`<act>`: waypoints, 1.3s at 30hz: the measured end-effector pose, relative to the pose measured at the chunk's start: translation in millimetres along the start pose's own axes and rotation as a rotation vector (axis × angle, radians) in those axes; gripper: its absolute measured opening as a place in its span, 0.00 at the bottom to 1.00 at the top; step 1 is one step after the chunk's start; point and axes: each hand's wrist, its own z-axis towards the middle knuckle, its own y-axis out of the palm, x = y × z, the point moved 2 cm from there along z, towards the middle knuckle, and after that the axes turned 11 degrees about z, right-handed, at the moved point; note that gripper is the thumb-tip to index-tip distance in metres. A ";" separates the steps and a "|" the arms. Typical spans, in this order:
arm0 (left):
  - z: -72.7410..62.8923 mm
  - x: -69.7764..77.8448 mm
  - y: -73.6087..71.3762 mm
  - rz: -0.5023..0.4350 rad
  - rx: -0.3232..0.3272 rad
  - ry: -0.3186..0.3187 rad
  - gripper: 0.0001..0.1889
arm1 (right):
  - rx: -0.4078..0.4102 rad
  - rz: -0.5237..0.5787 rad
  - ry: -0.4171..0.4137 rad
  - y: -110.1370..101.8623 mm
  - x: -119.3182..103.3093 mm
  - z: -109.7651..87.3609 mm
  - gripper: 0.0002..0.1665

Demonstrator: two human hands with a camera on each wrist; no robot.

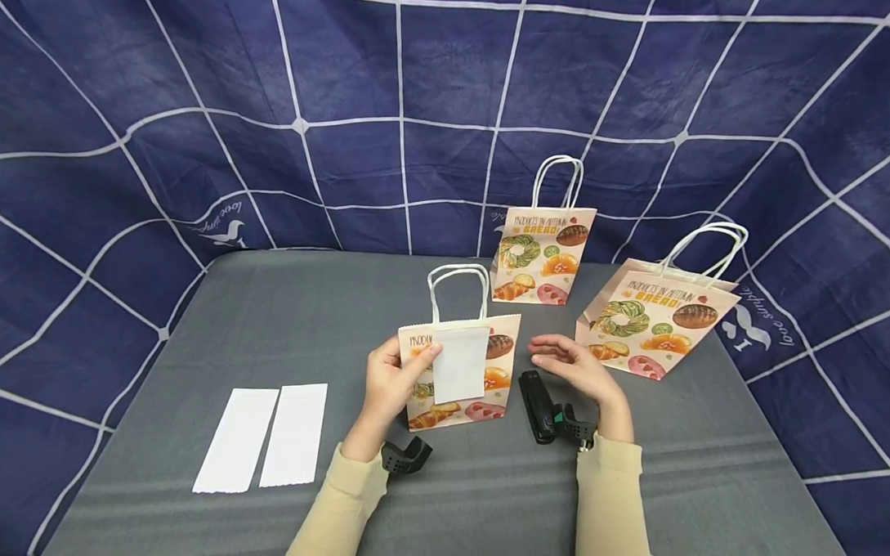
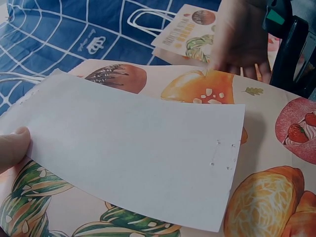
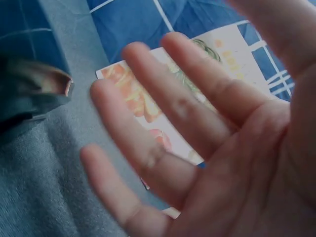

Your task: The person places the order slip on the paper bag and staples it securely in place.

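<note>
My left hand (image 1: 388, 384) grips a paper bag (image 1: 460, 415) printed with breads, its thumb pressing a white paper slip (image 1: 460, 367) flat against the front. White twisted handles (image 1: 458, 269) stand up from this bag. In the left wrist view the slip (image 2: 133, 148) covers part of the print, and small marks dot its right end. To the right, my right hand (image 1: 582, 377) is held with fingers loosely extended and nothing in them; its bare palm (image 3: 247, 163) faces the right wrist camera. Just below those fingers lies a black stapler (image 1: 538, 407) on the table.
Two more white paper slips (image 1: 236, 441) (image 1: 294, 435) lie side by side at the left of the grey table (image 1: 167, 537). Behind and right stand two matching bags (image 1: 543, 254) (image 1: 660, 319) with handles up. A blue white-lined cloth (image 1: 353, 167) hangs around the table.
</note>
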 end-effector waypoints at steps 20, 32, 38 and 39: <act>0.6 -0.2 -0.1 -0.027 -0.011 0.004 0.07 | -0.171 -0.048 0.105 0.0 25.9 4.9 0.29; 1.0 -0.2 0.1 -0.032 -0.010 0.008 0.06 | -0.066 -0.052 0.081 1.4 20.8 6.1 0.27; 0.9 0.1 -0.2 -0.026 -0.010 0.007 0.06 | -0.061 -0.131 0.129 -0.2 15.0 1.9 0.31; 0.9 0.2 -0.2 -0.026 -0.011 0.006 0.06 | -0.072 -0.145 0.140 -0.4 14.1 0.9 0.31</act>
